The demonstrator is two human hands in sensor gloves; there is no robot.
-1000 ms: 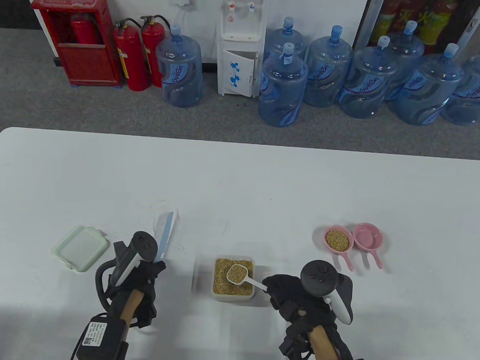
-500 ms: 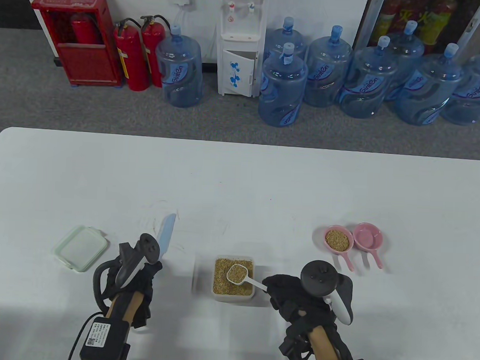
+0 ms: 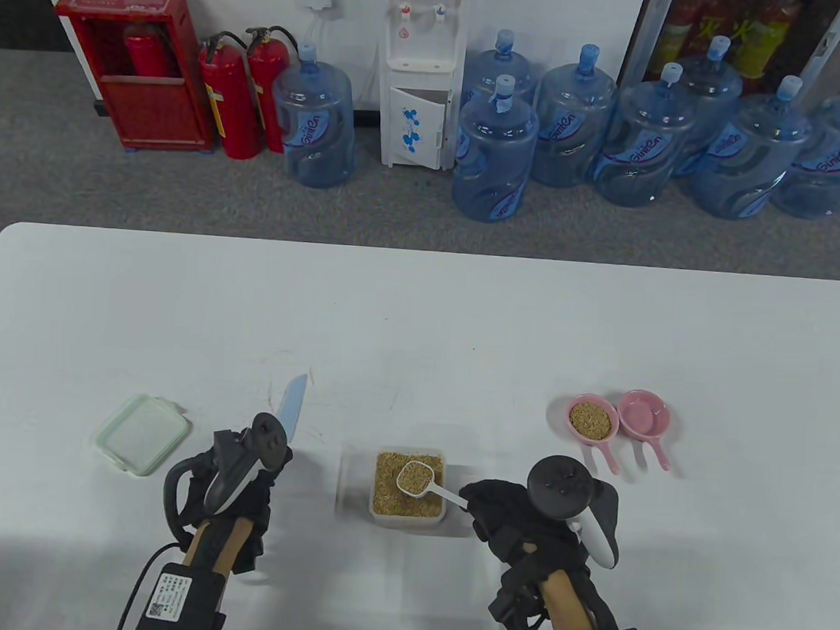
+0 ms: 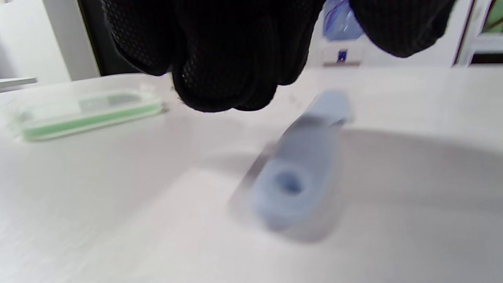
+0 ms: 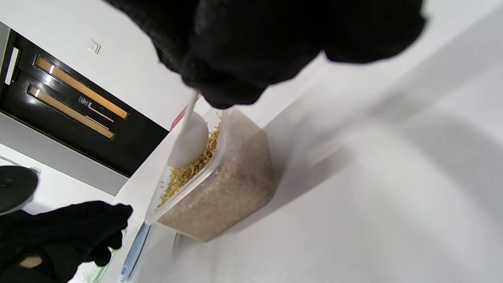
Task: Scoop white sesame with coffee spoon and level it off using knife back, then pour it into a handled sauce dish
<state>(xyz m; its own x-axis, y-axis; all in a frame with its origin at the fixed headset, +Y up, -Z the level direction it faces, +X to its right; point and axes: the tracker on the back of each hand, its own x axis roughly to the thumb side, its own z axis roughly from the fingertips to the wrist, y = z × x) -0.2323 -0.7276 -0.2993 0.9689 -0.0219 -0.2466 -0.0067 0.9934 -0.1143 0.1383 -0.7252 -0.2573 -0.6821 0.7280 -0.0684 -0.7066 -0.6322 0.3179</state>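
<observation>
Fingers (image 4: 224,59) just above knife (image 4: 298,165)

left hand (image 3: 245,492) low, fingers curled, empty; right hand (image 3: 505,513) pinching

A brand name that seems to read "SuniOn" is being shown in slanted white lettering on the water jugs (image 3: 315,126) standing on either side of the water dispenser (image 3: 418,78). To the left of that dispenser, white characters are being displayed on the top of the red extinguisher cabinet (image 3: 135,62), too small to be read. Small print on the label of the left wrist unit (image 3: 168,589) is likewise not being resolved.
</observation>
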